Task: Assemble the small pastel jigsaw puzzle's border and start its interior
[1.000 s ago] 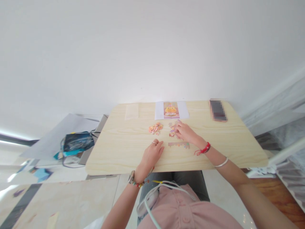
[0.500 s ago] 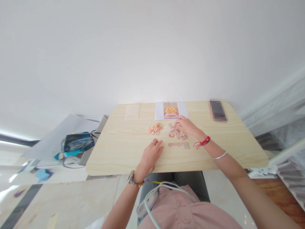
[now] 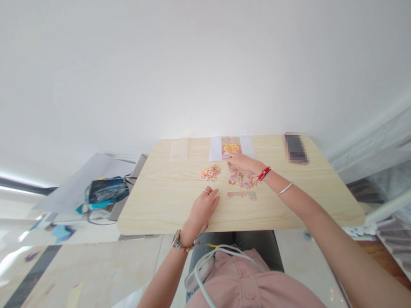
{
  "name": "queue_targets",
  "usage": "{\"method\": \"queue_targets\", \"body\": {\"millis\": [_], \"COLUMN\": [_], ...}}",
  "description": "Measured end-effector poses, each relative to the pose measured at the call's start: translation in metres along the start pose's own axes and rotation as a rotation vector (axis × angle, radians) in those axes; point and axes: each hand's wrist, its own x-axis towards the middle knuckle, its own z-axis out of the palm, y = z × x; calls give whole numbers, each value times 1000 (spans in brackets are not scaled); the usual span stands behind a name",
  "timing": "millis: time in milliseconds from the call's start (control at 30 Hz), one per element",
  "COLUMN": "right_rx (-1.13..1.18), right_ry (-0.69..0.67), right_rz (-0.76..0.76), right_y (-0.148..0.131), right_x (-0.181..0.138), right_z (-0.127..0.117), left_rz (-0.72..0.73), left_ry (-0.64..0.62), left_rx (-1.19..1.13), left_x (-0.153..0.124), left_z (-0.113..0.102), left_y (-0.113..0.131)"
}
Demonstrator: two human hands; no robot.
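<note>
Right grip (image 3: 242, 162), closure unclear, at white printed picture sheet (image 3: 231, 146); loose pink-purple jigsaw pieces (image 3: 244, 184) lie just behind it under the wrist, where a dragging wrist could scatter them; left grip (image 3: 203, 208) flat, holding nothing.

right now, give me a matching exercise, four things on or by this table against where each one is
Things:
1. phone
2. picture sheet
3. bag
4. joined strip

Places:
a. beside the table, on its left
b. at the fingertips of the right hand, far edge
c. far right corner
d. just right of the left hand

Pairs: 1-c, 2-b, 3-a, 4-d
</note>
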Motion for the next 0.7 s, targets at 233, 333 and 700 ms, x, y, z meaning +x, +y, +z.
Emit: {"method": "queue_targets", "body": {"millis": [233,333,700], "right_rx": [-42,-71,-237], "right_ry": [-53,-24,-17], "right_rz": [-37,-46,-223], "right_y": [-1,-3,-65], "right_x": [-1,-3,-27], "right_z": [-2,-5,-12], "left_rz": [9,11,-36], "left_ry": [3,7,-8], "left_rx": [-20,-30,-21], "left_x": [0,1,2], "left_z": [0,0,0], "left_y": [2,3,3]}}
